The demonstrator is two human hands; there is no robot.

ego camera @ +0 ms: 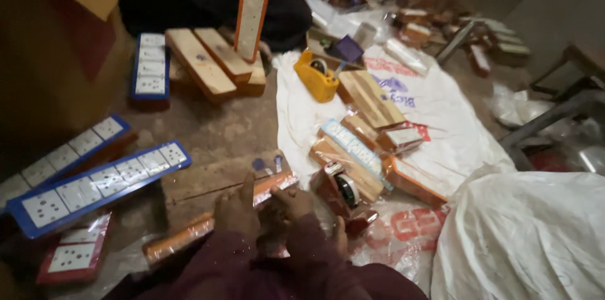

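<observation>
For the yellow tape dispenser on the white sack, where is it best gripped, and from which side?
Probably by its upper handle end, coming from above. The yellow tape dispenser stands upright on the white sack, top clear, while a plastic-wrapped wooden board lies close along one side, crowding a sideways grip.

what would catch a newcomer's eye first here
Both hands, left and right, grip a long orange-edged board wrapped in clear film at bottom centre. Blue-framed socket boards fan out at left, and a yellow tape dispenser sits on the white sack beyond.
</observation>
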